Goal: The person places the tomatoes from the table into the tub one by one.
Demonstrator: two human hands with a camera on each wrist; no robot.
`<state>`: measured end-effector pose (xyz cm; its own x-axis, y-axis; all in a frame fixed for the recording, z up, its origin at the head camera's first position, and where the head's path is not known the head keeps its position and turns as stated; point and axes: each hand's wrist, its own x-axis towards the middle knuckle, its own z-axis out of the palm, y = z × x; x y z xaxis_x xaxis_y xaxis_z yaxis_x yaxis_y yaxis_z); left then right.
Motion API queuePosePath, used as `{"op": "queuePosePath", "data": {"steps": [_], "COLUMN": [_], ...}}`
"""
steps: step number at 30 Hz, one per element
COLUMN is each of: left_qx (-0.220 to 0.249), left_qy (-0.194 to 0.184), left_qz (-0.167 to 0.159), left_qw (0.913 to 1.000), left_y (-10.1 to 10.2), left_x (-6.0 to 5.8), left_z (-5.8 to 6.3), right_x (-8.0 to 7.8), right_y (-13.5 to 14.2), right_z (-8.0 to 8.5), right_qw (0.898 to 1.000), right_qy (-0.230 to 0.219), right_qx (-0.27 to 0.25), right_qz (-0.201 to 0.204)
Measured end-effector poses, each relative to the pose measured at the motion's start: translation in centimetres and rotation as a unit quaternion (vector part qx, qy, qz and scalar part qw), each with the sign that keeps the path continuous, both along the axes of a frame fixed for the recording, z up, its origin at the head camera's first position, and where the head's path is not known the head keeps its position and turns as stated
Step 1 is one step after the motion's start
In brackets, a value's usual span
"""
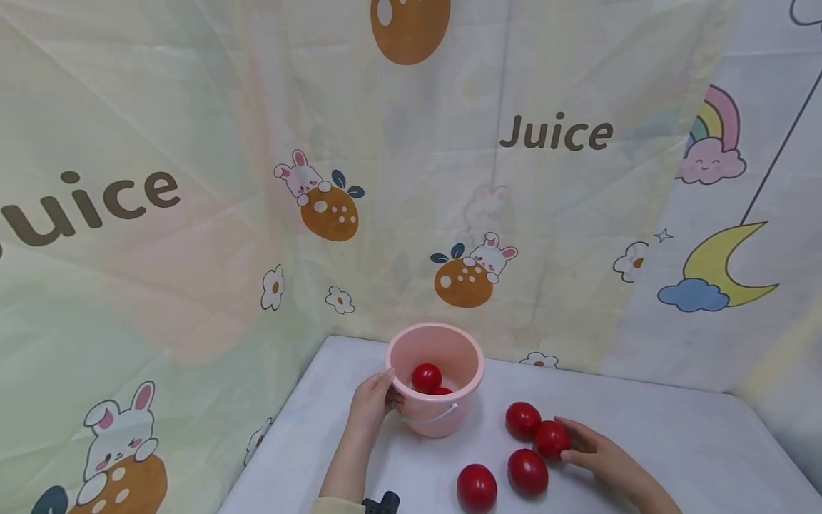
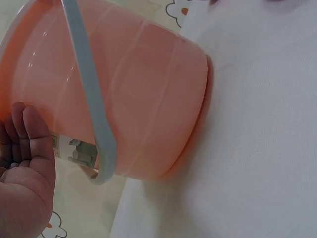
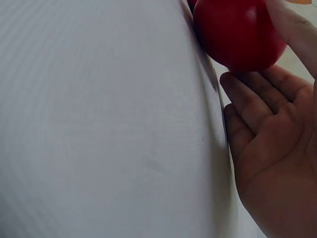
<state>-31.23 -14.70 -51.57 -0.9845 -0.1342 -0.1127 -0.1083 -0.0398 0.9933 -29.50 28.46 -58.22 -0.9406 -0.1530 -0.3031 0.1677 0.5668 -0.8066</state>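
On the white table (image 1: 693, 450), near its far edge and towards the left, is a pink bucket (image 1: 437, 414) with its mouth upward and two red balls (image 1: 427, 378) inside. Its pale handle (image 2: 91, 84) hangs down along the outer wall. The left hand (image 1: 372, 400) is clamped on the bucket at the rim, with the thumb at the edge and the other fingers outside. To the right, the right hand (image 1: 600, 453) holds one ball (image 1: 551, 440) between its thumb and fingers, low at the table. Just beside this ball are two others, one behind and one in front, and a fourth lies a little apart, more to the left. Behind the table hangs a pale yellow cloth (image 1: 565, 214) with rabbits, fruits, flowers and the word "Juice". At the right side, a white cloth (image 1: 783, 164) shows a rainbow, a moon and clouds.
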Motion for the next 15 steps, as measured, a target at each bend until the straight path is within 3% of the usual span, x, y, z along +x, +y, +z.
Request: {"op": "queuePosePath", "data": {"steps": [15], "left_qx": [0.012], "left_qy": [0.001], "left_qz": [0.002], "left_qw": [0.9999], "left_y": [0.06], "left_x": [0.21], "left_z": [0.07], "right_x": [-0.02], "right_y": [-0.4], "right_z": [-0.05], "right_qw": [1.0], "right_qy": [0.006], "right_qx": [0.016], "right_qz": [-0.018]}}
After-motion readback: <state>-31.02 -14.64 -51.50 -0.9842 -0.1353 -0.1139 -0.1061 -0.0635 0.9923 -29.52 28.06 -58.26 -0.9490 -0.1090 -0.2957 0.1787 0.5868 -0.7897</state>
